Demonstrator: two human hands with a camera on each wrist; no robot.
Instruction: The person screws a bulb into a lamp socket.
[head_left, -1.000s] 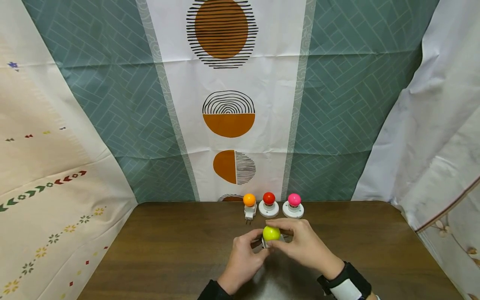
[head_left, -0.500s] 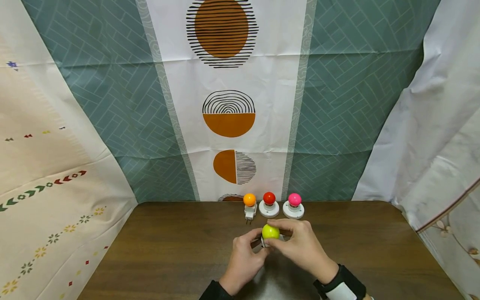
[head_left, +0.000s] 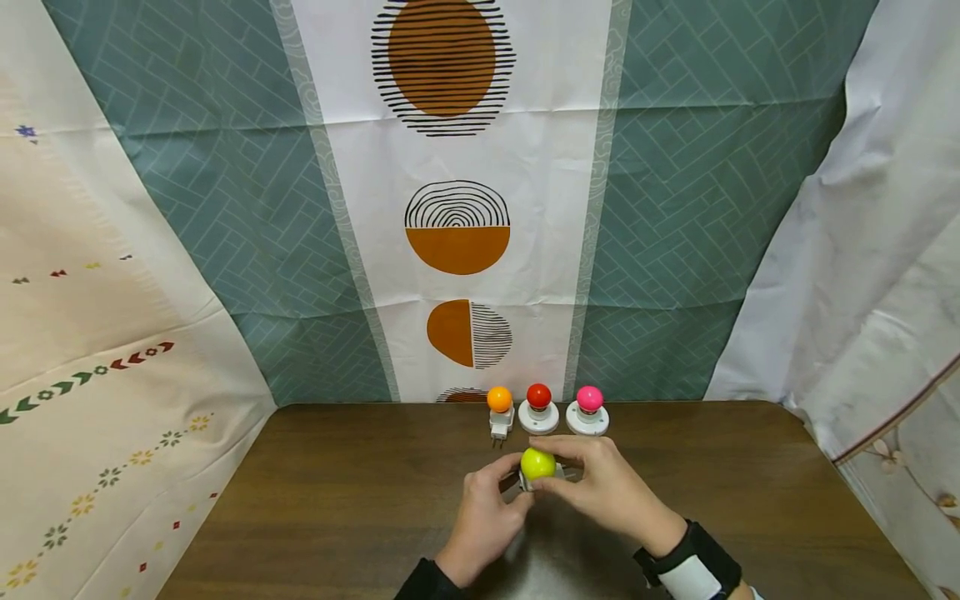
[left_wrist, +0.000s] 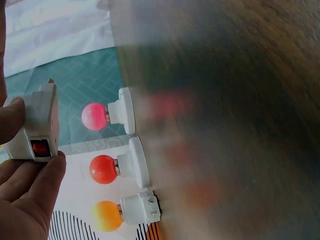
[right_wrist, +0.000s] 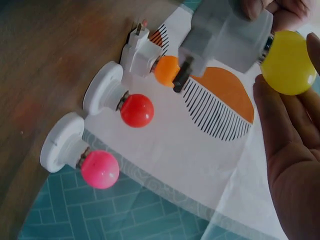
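Observation:
My left hand [head_left: 483,521] grips a white plug-in lamp socket [right_wrist: 227,37] from the sides, fingers and thumb around its body. A small red switch [left_wrist: 41,147] faces the left wrist camera, and a dark plug pin [right_wrist: 184,75] sticks out of the socket. Seated in the socket's mouth is a round yellow light bulb [head_left: 538,463], a little of its metal base showing in the right wrist view. Thumb and fingers of my right hand [head_left: 607,487] pinch that bulb from either side. Both hands are held over the wooden table [head_left: 360,508].
Along the table's back edge stand an orange bulb [head_left: 499,399] in a plug-in socket [head_left: 501,423], a red bulb [head_left: 538,396] on a round white base [head_left: 538,422], and a pink bulb [head_left: 589,398] on a similar base [head_left: 587,423]. Patterned cloth [head_left: 675,208] hangs behind.
The yellow bulb and socket have shifted slightly left and up in the head view. Both hands keep their holds; the right wrist dips and comes back.

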